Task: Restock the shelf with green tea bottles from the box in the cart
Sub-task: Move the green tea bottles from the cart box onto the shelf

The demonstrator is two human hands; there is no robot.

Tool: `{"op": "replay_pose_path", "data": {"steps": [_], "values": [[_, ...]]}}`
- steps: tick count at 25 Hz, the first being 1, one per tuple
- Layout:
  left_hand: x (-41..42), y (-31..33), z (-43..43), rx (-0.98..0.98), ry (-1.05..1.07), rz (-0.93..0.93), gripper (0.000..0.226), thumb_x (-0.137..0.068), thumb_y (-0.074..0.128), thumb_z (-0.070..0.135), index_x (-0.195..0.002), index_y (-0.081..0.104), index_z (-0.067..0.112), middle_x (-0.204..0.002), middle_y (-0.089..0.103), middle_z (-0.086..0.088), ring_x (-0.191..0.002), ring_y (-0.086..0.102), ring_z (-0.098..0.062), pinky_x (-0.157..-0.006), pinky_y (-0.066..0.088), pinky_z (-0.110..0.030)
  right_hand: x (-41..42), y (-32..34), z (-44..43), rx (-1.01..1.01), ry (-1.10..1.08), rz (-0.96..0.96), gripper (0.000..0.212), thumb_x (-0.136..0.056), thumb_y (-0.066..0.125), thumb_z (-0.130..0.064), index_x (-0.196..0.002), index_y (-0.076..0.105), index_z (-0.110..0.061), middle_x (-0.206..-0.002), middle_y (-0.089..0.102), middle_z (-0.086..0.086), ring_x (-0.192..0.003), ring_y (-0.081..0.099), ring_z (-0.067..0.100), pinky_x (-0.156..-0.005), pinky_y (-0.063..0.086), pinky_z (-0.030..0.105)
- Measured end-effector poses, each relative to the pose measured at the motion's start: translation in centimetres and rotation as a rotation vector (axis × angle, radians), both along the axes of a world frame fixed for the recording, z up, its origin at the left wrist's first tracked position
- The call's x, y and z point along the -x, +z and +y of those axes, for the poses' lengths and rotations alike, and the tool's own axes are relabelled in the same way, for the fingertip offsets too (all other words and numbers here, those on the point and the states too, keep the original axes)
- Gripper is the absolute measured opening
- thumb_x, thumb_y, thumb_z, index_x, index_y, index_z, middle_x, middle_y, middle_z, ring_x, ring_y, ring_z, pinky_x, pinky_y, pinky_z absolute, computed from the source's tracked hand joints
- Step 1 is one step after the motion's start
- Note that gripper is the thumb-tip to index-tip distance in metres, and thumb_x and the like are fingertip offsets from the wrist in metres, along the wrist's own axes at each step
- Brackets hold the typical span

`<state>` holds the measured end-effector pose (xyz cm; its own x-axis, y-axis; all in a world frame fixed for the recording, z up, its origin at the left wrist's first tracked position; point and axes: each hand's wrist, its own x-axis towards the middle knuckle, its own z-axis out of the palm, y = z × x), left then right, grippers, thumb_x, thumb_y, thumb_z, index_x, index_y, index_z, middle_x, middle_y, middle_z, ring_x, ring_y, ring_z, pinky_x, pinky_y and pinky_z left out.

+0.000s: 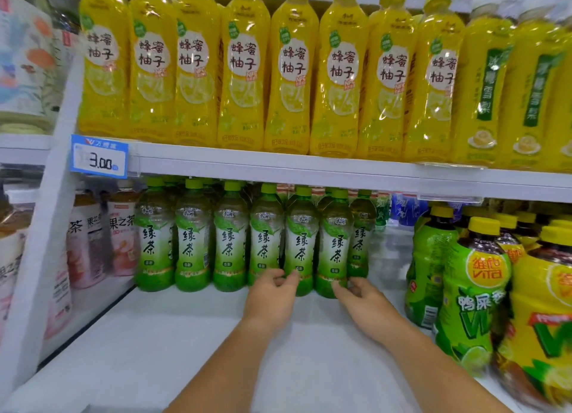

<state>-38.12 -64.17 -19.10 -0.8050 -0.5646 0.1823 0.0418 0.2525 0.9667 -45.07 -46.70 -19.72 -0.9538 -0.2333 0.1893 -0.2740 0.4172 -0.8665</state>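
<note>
A row of green tea bottles (230, 245) with green caps and green-white labels stands on the lower white shelf (173, 344), more of them behind. My left hand (272, 295) reaches in with its thumb and curled fingers around the base of one green tea bottle (301, 242) in the front row. My right hand (363, 302) holds the base of the neighbouring green tea bottle (335, 245), thumb across its front. Both bottles stand upright on the shelf. The box and cart are out of view.
Yellow honey-pomelo drink bottles (288, 72) fill the upper shelf, above a 3.00 price tag (99, 160). Pink fruit-tea bottles (120, 233) stand left of the green tea. Large green and yellow lemon-tea bottles (473, 292) crowd the right. Bare shelf lies in front of the row.
</note>
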Motion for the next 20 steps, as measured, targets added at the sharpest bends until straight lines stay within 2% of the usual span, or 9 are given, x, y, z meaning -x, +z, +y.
{"op": "replay_pose_path", "data": {"steps": [2, 5, 8, 11, 13, 17, 20], "values": [[-1.1, 0.3, -0.1, -0.034, -0.039, -0.028, 0.055, -0.092, 0.067, 0.047, -0.135, 0.058, 0.014, -0.122, 0.064, 0.002, -0.110, 0.058, -0.017, -0.095, 0.042, -0.029, -1.3, 0.6, 0.5, -0.004, 0.007, -0.017, 0.013, -0.093, 0.059, -0.053, -0.100, 0.054, -0.043, -0.096, 0.059, -0.027, -0.085, 0.054, -0.008, -0.068, 0.040, 0.018], [-3.6, 0.5, 0.2, -0.047, -0.098, -0.056, 0.060, -0.092, 0.066, 0.051, -0.137, 0.056, 0.013, -0.133, 0.060, -0.001, -0.118, 0.055, -0.018, -0.098, 0.041, -0.030, -3.7, 0.7, 1.2, -0.012, 0.028, -0.043, 0.029, -0.096, 0.055, -0.050, -0.117, 0.057, -0.030, -0.110, 0.065, -0.010, -0.087, 0.056, -0.004, -0.070, 0.041, 0.023], [-6.3, 1.1, 0.3, -0.037, -0.176, -0.068, 0.053, -0.093, 0.064, 0.053, -0.131, 0.057, 0.017, -0.127, 0.059, 0.004, -0.112, 0.054, -0.013, -0.093, 0.039, -0.029, -6.5, 1.4, 2.1, -0.024, 0.010, -0.091, 0.048, -0.097, 0.053, -0.051, -0.133, 0.055, -0.019, -0.130, 0.059, 0.000, -0.105, 0.056, 0.012, -0.083, 0.040, 0.026], [-9.0, 1.1, 0.2, -0.078, -0.259, -0.076, 0.034, -0.095, 0.061, 0.052, -0.119, 0.056, 0.029, -0.113, 0.059, 0.019, -0.100, 0.054, 0.003, -0.083, 0.040, -0.026, -8.4, 1.4, 3.2, -0.028, 0.033, -0.137, 0.053, -0.098, 0.050, -0.052, -0.139, 0.052, -0.019, -0.130, 0.054, -0.005, -0.113, 0.050, 0.013, -0.091, 0.037, 0.028], [-10.9, 1.0, 0.3, -0.093, -0.231, -0.078, 0.029, -0.096, 0.060, 0.048, -0.118, 0.059, 0.029, -0.114, 0.060, 0.020, -0.098, 0.051, 0.011, -0.079, 0.040, -0.022, -10.1, 1.6, 3.7, -0.019, 0.035, -0.171, 0.051, -0.098, 0.050, -0.053, -0.138, 0.053, -0.021, -0.129, 0.054, -0.008, -0.114, 0.049, 0.012, -0.092, 0.035, 0.027], [-14.7, 2.3, 1.3, -0.136, -0.126, -0.205, 0.028, -0.098, 0.059, 0.042, -0.119, 0.061, 0.025, -0.116, 0.063, 0.013, -0.099, 0.055, 0.007, -0.077, 0.039, -0.017, -13.5, 2.8, 5.0, -0.043, 0.020, -0.299, 0.051, -0.098, 0.050, -0.051, -0.138, 0.054, -0.019, -0.134, 0.055, -0.007, -0.115, 0.049, 0.009, -0.095, 0.033, 0.025], [-18.1, 3.8, 2.5, -0.109, -0.144, -0.351, 0.037, -0.100, 0.055, 0.044, -0.129, 0.058, 0.023, -0.123, 0.060, 0.009, -0.109, 0.058, -0.008, -0.081, 0.040, -0.020, -16.6, 3.7, 6.2, -0.094, 0.044, -0.392, 0.054, -0.097, 0.051, -0.055, -0.139, 0.053, -0.021, -0.132, 0.053, -0.009, -0.121, 0.051, 0.012, -0.103, 0.040, 0.033]]}}
